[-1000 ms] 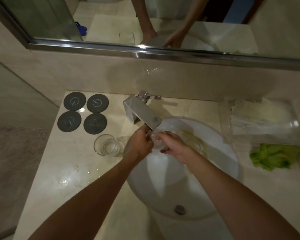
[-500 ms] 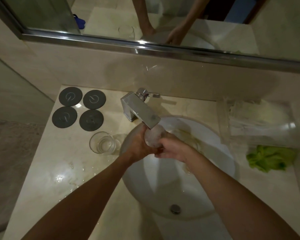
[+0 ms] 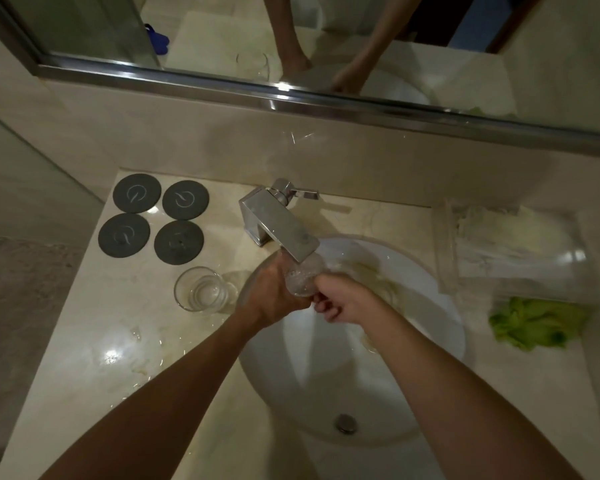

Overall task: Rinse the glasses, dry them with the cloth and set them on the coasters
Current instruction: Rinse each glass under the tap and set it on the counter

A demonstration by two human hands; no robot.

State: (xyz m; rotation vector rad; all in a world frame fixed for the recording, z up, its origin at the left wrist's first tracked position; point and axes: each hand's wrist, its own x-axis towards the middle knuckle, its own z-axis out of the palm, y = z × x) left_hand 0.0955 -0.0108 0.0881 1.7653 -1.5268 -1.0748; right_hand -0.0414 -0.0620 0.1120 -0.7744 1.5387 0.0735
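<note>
A clear drinking glass sits under the square chrome tap, gripped by the left hand and apparently pinched by the right hand: rinsing. Next comes drying with the crumpled green cloth.

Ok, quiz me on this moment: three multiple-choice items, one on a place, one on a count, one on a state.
1. Where is the cloth?
A. on the coasters
B. on the counter right of the sink
C. in the sink

2. How many coasters are laid out?
A. two
B. four
C. six

3. What state is the held glass in?
A. under the tap, both hands on it
B. standing dry on a coaster
C. wrapped in the cloth

Answers:
1 B, it lies crumpled past the sink.
2 B, four dark discs lie in a square.
3 A, left hand and right hand hold it below the tap.
</note>
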